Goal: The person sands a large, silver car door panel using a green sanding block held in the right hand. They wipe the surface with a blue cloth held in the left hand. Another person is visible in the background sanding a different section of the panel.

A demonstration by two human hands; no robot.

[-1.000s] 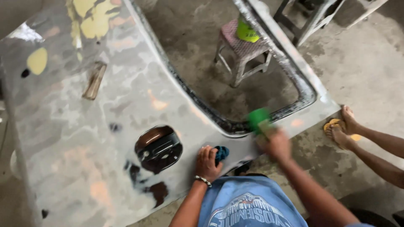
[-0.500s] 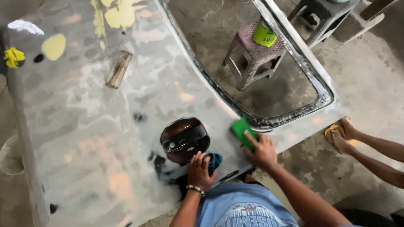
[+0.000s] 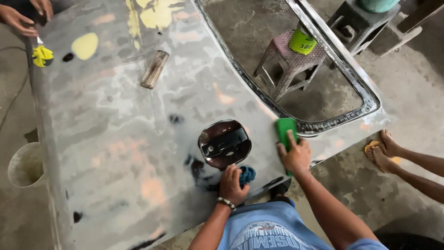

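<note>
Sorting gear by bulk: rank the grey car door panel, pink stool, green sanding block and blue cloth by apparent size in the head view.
1. grey car door panel
2. pink stool, though it sits farther from the camera
3. green sanding block
4. blue cloth, partly hidden by the left hand

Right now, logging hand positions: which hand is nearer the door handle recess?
Left. The left hand sits just below the handle recess, on a blue cloth; the right hand is farther right.

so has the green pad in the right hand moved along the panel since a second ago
Yes. The green pad under the right hand has slid from the window-opening corner toward the dark handle recess, now close beside it.
</note>
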